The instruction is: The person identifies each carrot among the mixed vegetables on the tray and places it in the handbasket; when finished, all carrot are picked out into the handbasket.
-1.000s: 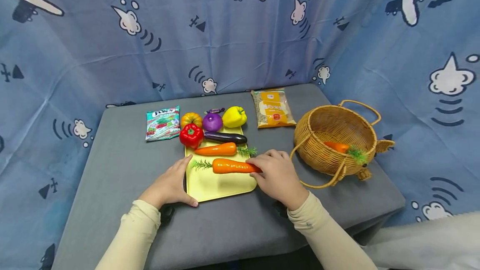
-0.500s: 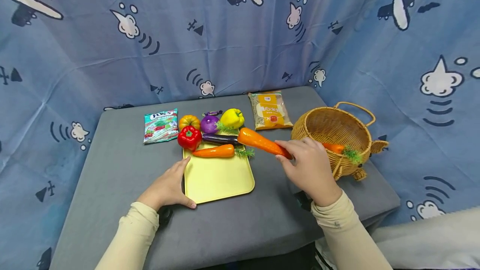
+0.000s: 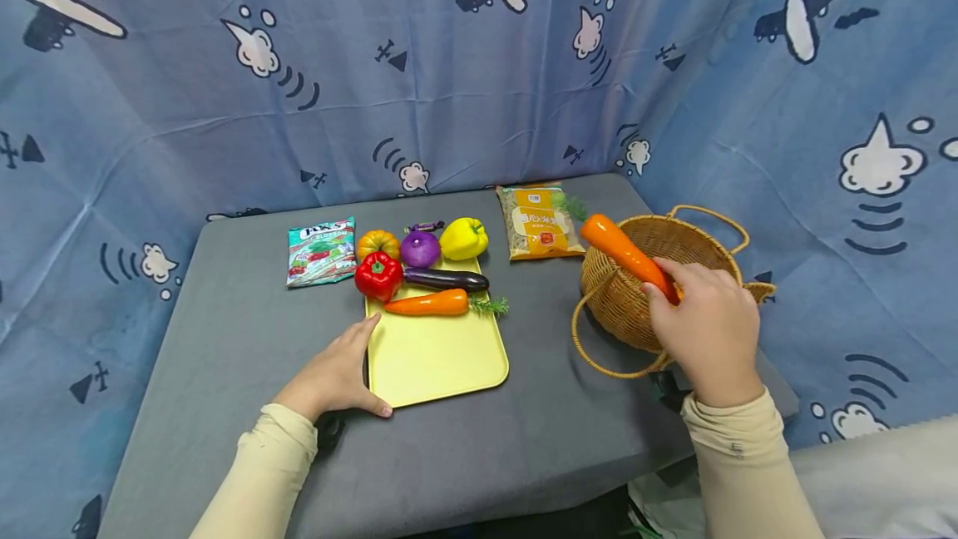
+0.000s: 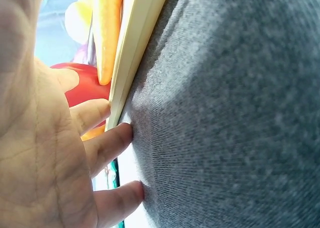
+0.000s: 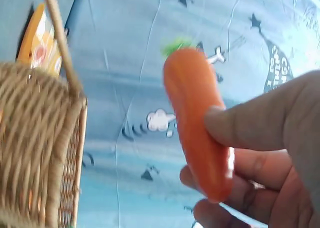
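My right hand (image 3: 707,327) grips an orange carrot (image 3: 629,252) by its narrow end, above the wicker basket (image 3: 617,306). In the right wrist view the thumb presses on one side of the carrot (image 5: 197,118) and the fingers lie on the other, its green top pointing away. At the left edge of the yellow tray (image 3: 437,356) my left hand (image 3: 337,377) rests with fingers spread. A second carrot (image 3: 430,304), a dark eggplant (image 3: 449,279) and a red bell pepper (image 3: 378,275) lie toward the tray's back. The basket's inside is partly hidden by my right hand and the carrot.
Behind the tray sit a yellow bell pepper (image 3: 464,238), a purple round vegetable (image 3: 421,249), a small pumpkin (image 3: 377,243) and a purple-wrapped candy (image 3: 424,226). A teal candy bag (image 3: 322,252) lies left, a yellow bag (image 3: 540,223) right. One basket handle (image 3: 599,368) droops onto the table.
My right hand has carried the carrot from above the tray, rightward, to over the basket. The carrot has turned so its green top points up and left. My left hand has stayed at the tray.
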`<state>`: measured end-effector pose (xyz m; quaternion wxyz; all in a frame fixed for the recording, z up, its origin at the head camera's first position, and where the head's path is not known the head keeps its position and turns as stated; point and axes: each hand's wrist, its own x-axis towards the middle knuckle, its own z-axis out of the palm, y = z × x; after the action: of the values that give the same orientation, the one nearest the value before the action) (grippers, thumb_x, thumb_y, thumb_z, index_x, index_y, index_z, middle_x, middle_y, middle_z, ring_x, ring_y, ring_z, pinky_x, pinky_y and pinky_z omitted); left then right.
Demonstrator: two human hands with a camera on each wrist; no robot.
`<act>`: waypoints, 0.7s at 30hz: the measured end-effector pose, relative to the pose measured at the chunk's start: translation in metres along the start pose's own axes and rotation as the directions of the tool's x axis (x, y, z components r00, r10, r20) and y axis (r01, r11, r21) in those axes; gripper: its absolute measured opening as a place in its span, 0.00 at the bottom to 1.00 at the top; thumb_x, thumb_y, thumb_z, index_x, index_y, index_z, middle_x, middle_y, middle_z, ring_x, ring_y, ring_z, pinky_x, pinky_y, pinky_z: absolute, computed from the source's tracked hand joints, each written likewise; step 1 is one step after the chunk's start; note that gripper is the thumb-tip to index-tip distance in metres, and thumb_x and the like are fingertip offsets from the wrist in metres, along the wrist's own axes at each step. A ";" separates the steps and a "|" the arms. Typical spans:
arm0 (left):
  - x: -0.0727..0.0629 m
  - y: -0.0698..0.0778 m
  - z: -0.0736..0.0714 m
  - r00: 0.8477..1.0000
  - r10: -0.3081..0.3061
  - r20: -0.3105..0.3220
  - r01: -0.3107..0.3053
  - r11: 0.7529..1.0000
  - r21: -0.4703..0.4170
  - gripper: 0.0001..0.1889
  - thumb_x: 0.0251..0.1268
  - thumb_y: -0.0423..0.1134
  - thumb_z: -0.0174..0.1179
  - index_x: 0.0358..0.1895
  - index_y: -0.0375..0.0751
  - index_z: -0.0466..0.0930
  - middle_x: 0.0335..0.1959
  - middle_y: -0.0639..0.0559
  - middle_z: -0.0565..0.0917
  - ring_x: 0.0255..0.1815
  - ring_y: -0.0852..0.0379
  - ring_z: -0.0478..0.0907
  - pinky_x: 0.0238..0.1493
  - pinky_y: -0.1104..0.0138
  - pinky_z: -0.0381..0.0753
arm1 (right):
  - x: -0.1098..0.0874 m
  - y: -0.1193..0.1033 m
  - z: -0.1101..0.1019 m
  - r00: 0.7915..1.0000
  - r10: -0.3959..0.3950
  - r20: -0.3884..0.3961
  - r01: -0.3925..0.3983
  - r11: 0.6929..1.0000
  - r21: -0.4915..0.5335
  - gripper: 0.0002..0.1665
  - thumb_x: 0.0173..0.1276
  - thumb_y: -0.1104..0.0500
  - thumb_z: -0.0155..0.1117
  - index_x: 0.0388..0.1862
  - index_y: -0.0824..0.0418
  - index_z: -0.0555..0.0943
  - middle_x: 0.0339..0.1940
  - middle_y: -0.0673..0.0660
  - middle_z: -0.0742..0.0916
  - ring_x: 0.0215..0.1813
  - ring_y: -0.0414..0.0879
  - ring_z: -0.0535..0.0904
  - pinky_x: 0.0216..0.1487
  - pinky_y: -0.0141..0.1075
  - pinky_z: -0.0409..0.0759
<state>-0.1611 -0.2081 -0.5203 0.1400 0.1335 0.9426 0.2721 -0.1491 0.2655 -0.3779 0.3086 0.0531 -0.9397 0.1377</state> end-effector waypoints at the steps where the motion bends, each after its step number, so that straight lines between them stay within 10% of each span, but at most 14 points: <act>1: 0.000 0.000 0.000 1.000 0.006 -0.004 -0.006 1.000 -0.001 0.81 0.28 0.65 0.90 0.88 0.40 0.47 0.82 0.34 0.60 0.79 0.31 0.62 0.71 0.34 0.68 | 0.000 0.004 -0.002 0.999 0.032 -0.002 -0.032 0.999 -0.014 0.21 0.69 0.57 0.71 0.58 0.65 0.88 0.47 0.68 0.90 0.43 0.70 0.81 0.38 0.67 0.75; 9: -0.001 0.000 0.000 1.000 0.007 -0.005 -0.007 1.000 -0.003 0.81 0.28 0.65 0.90 0.88 0.40 0.47 0.82 0.33 0.60 0.79 0.31 0.61 0.72 0.35 0.67 | -0.003 0.027 -0.008 0.976 0.217 0.018 -0.214 0.973 -0.089 0.23 0.74 0.54 0.63 0.57 0.69 0.87 0.44 0.73 0.88 0.38 0.72 0.77 0.35 0.66 0.71; 21: -0.001 0.001 0.000 1.000 0.001 0.002 -0.001 1.000 0.003 0.82 0.27 0.65 0.90 0.88 0.40 0.46 0.82 0.33 0.59 0.79 0.30 0.60 0.72 0.33 0.66 | -0.005 0.044 0.004 0.964 0.258 0.069 -0.248 0.961 -0.125 0.23 0.73 0.53 0.61 0.56 0.70 0.87 0.42 0.74 0.88 0.41 0.74 0.78 0.35 0.68 0.70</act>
<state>-0.1602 -0.2077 -0.5194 0.1408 0.1345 0.9428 0.2705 -0.1553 0.3066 -0.3939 0.2508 -0.0796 -0.9574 0.1192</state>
